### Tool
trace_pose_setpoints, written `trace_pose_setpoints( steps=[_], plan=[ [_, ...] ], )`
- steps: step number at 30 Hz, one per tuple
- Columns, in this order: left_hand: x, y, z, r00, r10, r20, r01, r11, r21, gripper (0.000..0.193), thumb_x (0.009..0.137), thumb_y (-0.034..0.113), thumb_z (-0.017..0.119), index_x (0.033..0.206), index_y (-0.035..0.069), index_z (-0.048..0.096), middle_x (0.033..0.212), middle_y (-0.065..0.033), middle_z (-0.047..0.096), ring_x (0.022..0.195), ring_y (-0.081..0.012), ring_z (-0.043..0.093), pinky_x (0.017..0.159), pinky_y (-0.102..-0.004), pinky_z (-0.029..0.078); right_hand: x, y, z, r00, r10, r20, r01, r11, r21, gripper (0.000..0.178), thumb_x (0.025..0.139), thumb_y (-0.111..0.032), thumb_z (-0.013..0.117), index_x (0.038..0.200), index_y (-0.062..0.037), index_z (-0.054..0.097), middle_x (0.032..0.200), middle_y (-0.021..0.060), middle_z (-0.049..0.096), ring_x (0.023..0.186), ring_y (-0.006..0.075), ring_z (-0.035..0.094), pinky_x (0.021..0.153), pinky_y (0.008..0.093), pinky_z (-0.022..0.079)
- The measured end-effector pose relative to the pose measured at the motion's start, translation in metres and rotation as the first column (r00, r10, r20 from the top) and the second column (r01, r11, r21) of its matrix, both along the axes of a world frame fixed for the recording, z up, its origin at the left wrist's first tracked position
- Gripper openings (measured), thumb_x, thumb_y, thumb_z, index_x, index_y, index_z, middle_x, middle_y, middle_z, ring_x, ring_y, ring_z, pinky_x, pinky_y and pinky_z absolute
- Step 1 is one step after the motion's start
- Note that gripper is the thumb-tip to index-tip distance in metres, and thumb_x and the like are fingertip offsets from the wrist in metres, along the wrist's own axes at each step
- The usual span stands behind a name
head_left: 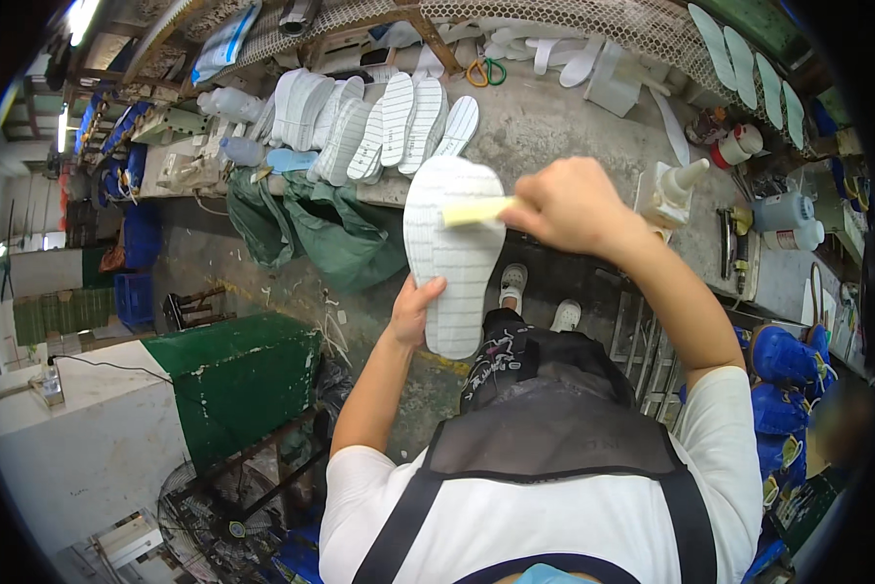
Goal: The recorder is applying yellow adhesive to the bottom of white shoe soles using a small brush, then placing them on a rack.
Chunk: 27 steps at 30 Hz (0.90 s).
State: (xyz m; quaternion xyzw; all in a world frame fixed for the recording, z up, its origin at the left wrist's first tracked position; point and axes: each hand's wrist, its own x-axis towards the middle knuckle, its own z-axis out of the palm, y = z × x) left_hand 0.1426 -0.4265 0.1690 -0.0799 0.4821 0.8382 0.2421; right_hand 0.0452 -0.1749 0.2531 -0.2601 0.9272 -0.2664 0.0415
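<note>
"While the left hand (417, 310) grips the lined white insole (454, 282) near its lower end, what does the right hand (569, 206) hold?"

"A pale yellow strip (474, 211), pinched over the insole's broad upper part; whether the two touch, I cannot tell."

"Where is the insole, exactly?"

"Held up in front of the person's body, its upper end overlapping the near edge of the tabletop (535, 136) in view."

"And on the tabletop?"

"A row of white insoles (396, 119), scissors (486, 72) with orange and green handles, a white spouted container (667, 198) to the right; green cloth (340, 238) hangs at the front"
</note>
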Motion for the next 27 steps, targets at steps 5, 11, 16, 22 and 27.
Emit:
trace_pose_setpoints(
  steps=[5,11,16,22,27],
  plan=[
    [-0.073,0.036,0.021,0.997,0.051,0.066,-0.059,0.99,0.127,0.041,0.088,0.017,0.049,0.123,-0.002,0.044,0.111,-0.0156,0.059,0.094,-0.0251,0.062,0.081,-0.038,0.052,0.049,-0.015,-0.033,0.998,0.061,0.015,-0.063,0.992,0.106,0.038,0.082,-0.045,0.056,0.069,-0.0086,0.061,0.057,0.0101,0.06,0.054,0.0285,0.061,0.052,0.0402,0.047],
    [-0.139,0.066,0.023,0.994,-0.051,0.094,0.035,0.986,0.164,0.04,0.089,0.017,0.047,0.123,-0.003,0.045,0.111,-0.0153,0.06,0.094,-0.0264,0.062,0.081,-0.0396,0.052,0.067,0.024,-0.031,0.998,0.017,0.058,-0.007,0.985,-0.174,0.04,0.082,-0.044,0.058,0.064,-0.0089,0.056,0.056,0.0092,0.057,0.051,0.0288,0.059,0.047,0.04,0.044],
    [-0.175,0.122,0.046,0.952,-0.289,0.102,0.237,0.905,0.354,0.043,0.09,0.02,0.046,0.126,-0.002,0.043,0.114,-0.0159,0.058,0.099,-0.0267,0.06,0.086,-0.0396,0.049,-0.016,0.109,-0.085,0.807,-0.587,-0.063,0.528,0.766,-0.367,0.039,0.084,-0.037,0.057,0.064,-0.0036,0.051,0.054,0.014,0.05,0.048,0.0301,0.054,0.046,0.0384,0.04],
    [-0.277,0.231,0.066,0.918,-0.396,-0.009,0.396,0.915,0.077,0.039,0.089,0.021,0.051,0.121,0.001,0.046,0.109,-0.017,0.059,0.093,-0.0274,0.062,0.081,-0.0409,0.052,0.056,0.158,-0.127,0.512,-0.845,0.152,0.744,0.348,-0.571,0.036,0.088,-0.027,0.054,0.065,0.0005,0.05,0.052,0.0131,0.043,0.045,0.0214,0.042,0.045,0.0343,0.033],
    [-0.399,0.387,0.061,0.921,-0.334,-0.2,0.319,0.942,-0.106,0.035,0.086,0.014,0.055,0.118,0.003,0.046,0.103,-0.0159,0.06,0.09,-0.0281,0.062,0.078,-0.0459,0.052,0.152,0.139,-0.169,0.31,-0.845,0.435,0.895,0.105,-0.434,0.034,0.089,-0.024,0.052,0.065,0.0009,0.05,0.052,0.012,0.045,0.046,0.0167,0.046,0.046,0.0328,0.034]
  ],
)
